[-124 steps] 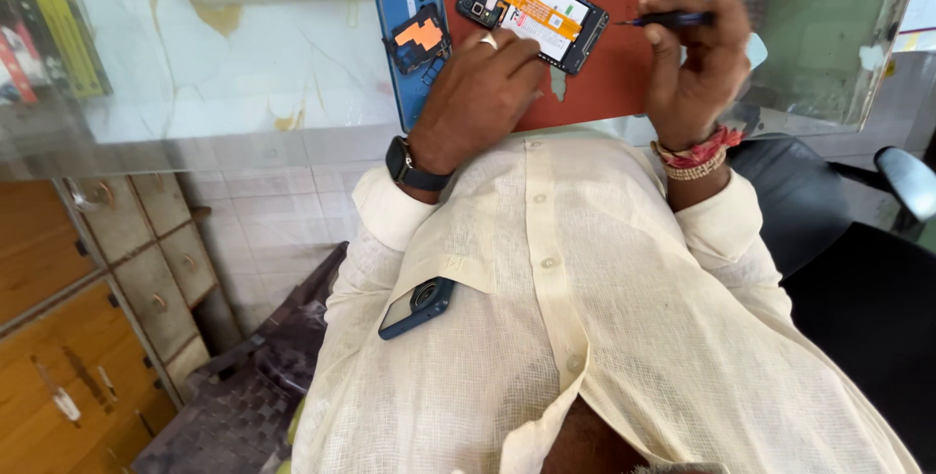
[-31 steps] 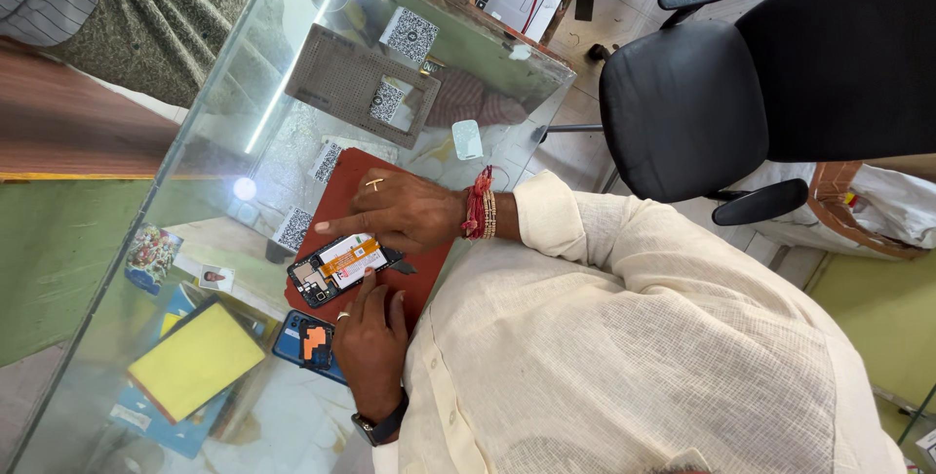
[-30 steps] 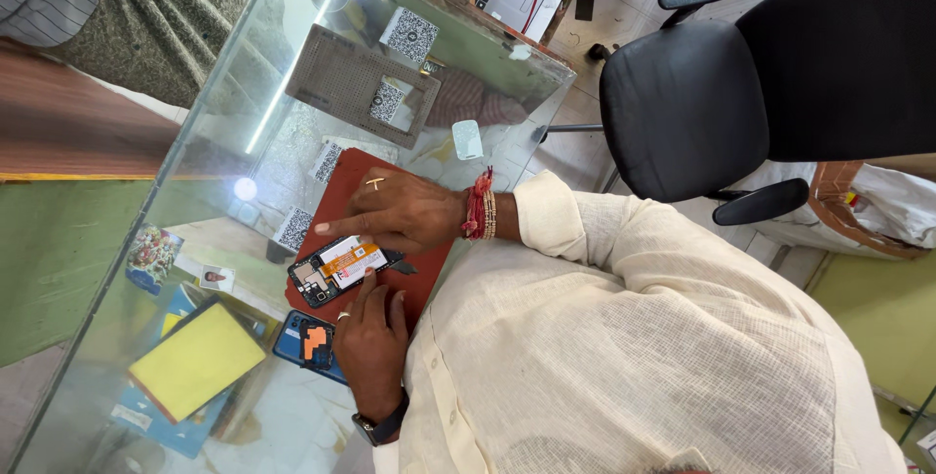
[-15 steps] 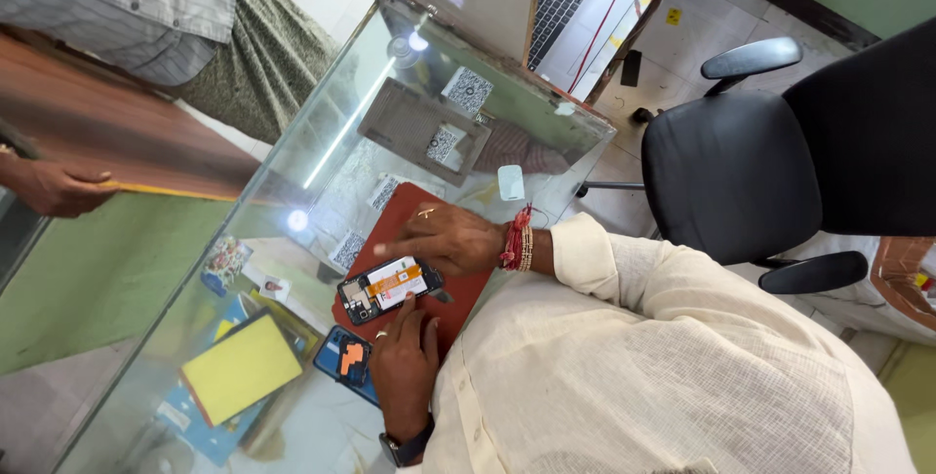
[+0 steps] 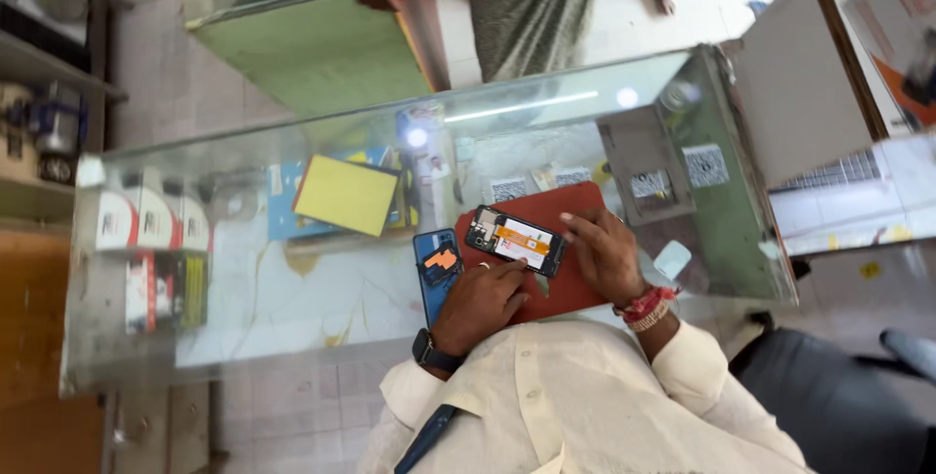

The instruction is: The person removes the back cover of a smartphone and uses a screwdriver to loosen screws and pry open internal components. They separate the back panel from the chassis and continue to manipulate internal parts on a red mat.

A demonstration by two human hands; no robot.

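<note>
From the head camera, the person leans over a glass counter (image 5: 292, 298) with an opened phone (image 5: 514, 240) lying on a red mat (image 5: 575, 289). The phone's back is already off, and its orange and dark inner parts are bare; a blue back cover (image 5: 437, 269) lies just left of it, touching the mat's edge. So the opening looks done, while the work on the inside appears unfinished.

The left hand (image 5: 480, 303) rests below the phone, its fingers curled and reaching the phone's lower edge; whether it pinches anything cannot be told. The right hand (image 5: 606, 257) lies flat beside the phone's right end, fingers spread loosely, holding nothing that shows. A yellow pad (image 5: 346, 194) lies well apart, further left.
</note>
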